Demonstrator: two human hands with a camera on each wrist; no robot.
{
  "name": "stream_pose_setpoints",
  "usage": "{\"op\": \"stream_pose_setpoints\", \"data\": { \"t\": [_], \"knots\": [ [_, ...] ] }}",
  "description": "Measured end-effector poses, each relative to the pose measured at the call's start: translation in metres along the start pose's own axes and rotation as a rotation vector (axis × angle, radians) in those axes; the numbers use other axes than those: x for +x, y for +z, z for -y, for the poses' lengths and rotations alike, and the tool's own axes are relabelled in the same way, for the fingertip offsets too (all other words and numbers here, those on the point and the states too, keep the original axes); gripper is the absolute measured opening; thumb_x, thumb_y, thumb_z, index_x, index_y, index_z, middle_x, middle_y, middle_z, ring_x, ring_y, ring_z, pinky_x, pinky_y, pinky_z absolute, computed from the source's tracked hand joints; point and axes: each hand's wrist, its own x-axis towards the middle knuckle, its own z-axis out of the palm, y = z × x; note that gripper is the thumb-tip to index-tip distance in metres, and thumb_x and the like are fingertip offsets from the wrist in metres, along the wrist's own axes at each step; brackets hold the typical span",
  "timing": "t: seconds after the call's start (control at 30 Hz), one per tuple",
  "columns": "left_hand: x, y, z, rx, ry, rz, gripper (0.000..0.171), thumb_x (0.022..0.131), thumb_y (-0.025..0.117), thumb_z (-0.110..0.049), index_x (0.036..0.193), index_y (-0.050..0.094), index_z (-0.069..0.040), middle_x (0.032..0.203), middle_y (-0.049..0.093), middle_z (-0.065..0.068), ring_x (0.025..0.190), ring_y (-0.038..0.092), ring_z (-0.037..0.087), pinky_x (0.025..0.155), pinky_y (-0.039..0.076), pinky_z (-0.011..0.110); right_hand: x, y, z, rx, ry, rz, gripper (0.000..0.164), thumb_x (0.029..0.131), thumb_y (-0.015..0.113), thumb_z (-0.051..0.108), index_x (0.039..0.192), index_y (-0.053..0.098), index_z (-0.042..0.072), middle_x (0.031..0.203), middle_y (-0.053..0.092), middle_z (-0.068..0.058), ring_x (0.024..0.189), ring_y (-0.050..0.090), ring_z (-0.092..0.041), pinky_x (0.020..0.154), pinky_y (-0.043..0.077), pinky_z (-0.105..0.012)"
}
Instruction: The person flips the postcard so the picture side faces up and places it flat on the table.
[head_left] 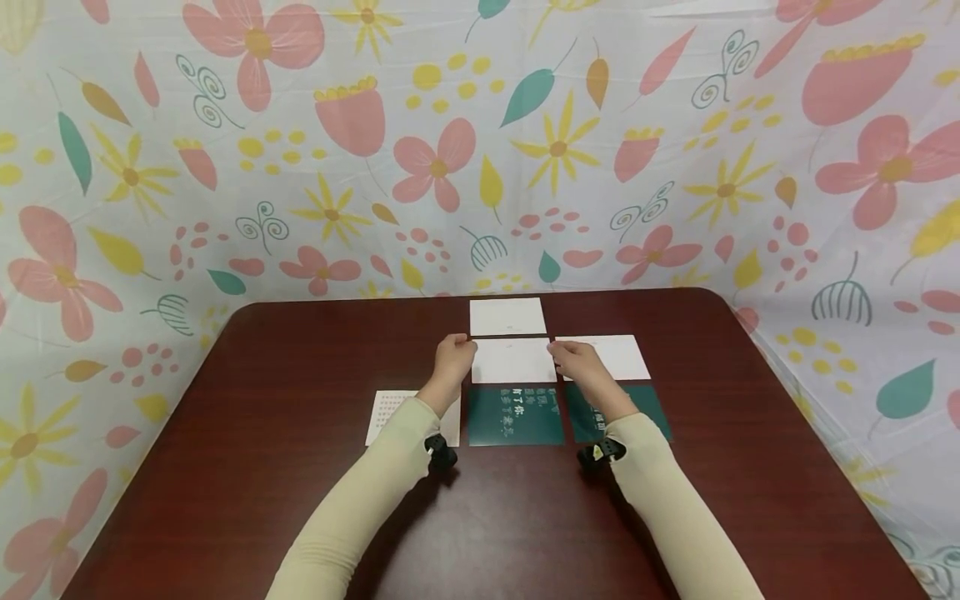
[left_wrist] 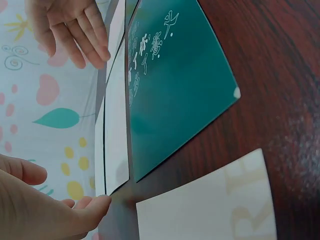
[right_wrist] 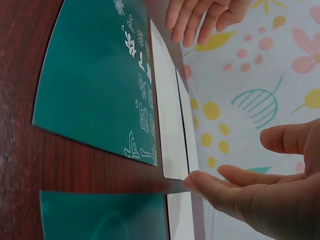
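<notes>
Centre card (head_left: 512, 360), a thin, nearly blank white paper rectangle, lies on a glossy red-brown table (head_left: 225, 517) between a person's left hand (head_left: 452, 360) and right hand (head_left: 581, 367). Both hands show fingers loosely extended and thumbs held apart, a fingertip at or just beside each end of the centre card; neither has a grip, and whether skin meets paper is hard to tell.

An uneven push from either side would probably skew the centre card, and the narrow gaps around it leave little room for error. It could ride over the white rectangular card (head_left: 507, 317) just beyond it, or over the dark green card with white lettering (head_left: 515, 417) just on its near side. Spread fingers might also knock the second white card (head_left: 618, 357) to its right, partly hidden behind the right hand.

Cream sleeves pose another likely hazard: if lowered, the right arm could drag the second dark green card (head_left: 652, 407), diagonally near and right of the centre card, and the left arm could shift the cream card printed with small characters (head_left: 384, 407), diagonally near and left.

No box, tray or other container shows; every card lies loose on the tabletop.
</notes>
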Motion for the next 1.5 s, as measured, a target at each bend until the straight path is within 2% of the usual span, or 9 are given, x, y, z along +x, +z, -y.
{"op": "stream_pose_setpoints", "data": {
  "t": [0.27, 0.9, 1.2, 1.4, 1.5],
  "knots": [
    [-0.003, 0.004, 0.002, 0.006, -0.021, 0.034, 0.048, 0.096, 0.049, -0.015, 0.138, 0.041, 0.006, 0.134, 0.046, 0.025, 0.125, 0.047, 0.037, 0.103, 0.04, 0.046, 0.004, 0.005, 0.002, -0.049, 0.063, -0.014, 0.057, 0.103, 0.042, 0.028, 0.144, 0.031, -0.011, 0.149, 0.03, -0.028, 0.134, 0.035, -0.042, 0.109, 0.031, -0.051],
    [-0.001, 0.005, 0.005, 0.039, -0.025, 0.003, 0.047, 0.095, 0.05, -0.015, 0.136, 0.043, 0.009, 0.134, 0.046, 0.026, 0.122, 0.048, 0.037, 0.102, 0.04, 0.047, 0.01, 0.008, 0.002, -0.088, 0.102, -0.069, 0.055, 0.102, 0.045, 0.029, 0.141, 0.037, -0.009, 0.143, 0.039, -0.027, 0.13, 0.041, -0.041, 0.107, 0.033, -0.053],
    [0.001, 0.001, 0.005, 0.056, -0.019, -0.002, 0.046, 0.095, 0.052, -0.012, 0.135, 0.044, 0.008, 0.127, 0.05, 0.024, 0.115, 0.053, 0.034, 0.097, 0.044, 0.044, 0.012, 0.006, 0.001, -0.062, 0.096, -0.089, 0.055, 0.101, 0.047, 0.026, 0.142, 0.037, -0.009, 0.143, 0.04, -0.026, 0.129, 0.041, -0.04, 0.107, 0.034, -0.051],
    [0.002, -0.004, 0.005, 0.057, -0.025, 0.01, 0.047, 0.092, 0.054, -0.007, 0.136, 0.045, 0.007, 0.121, 0.054, 0.023, 0.106, 0.054, 0.031, 0.085, 0.046, 0.038, 0.014, 0.003, -0.001, -0.02, 0.094, -0.113, 0.053, 0.101, 0.048, 0.023, 0.142, 0.038, -0.007, 0.145, 0.037, -0.025, 0.129, 0.042, -0.04, 0.107, 0.035, -0.05],
    [0.001, -0.006, 0.006, 0.05, -0.037, 0.027, 0.045, 0.092, 0.053, -0.005, 0.135, 0.046, 0.007, 0.124, 0.053, 0.023, 0.11, 0.053, 0.031, 0.085, 0.046, 0.038, 0.013, 0.002, -0.002, -0.009, 0.089, -0.116, 0.051, 0.1, 0.048, 0.019, 0.143, 0.038, -0.007, 0.146, 0.037, -0.025, 0.131, 0.04, -0.04, 0.107, 0.034, -0.05]
  ]
}}
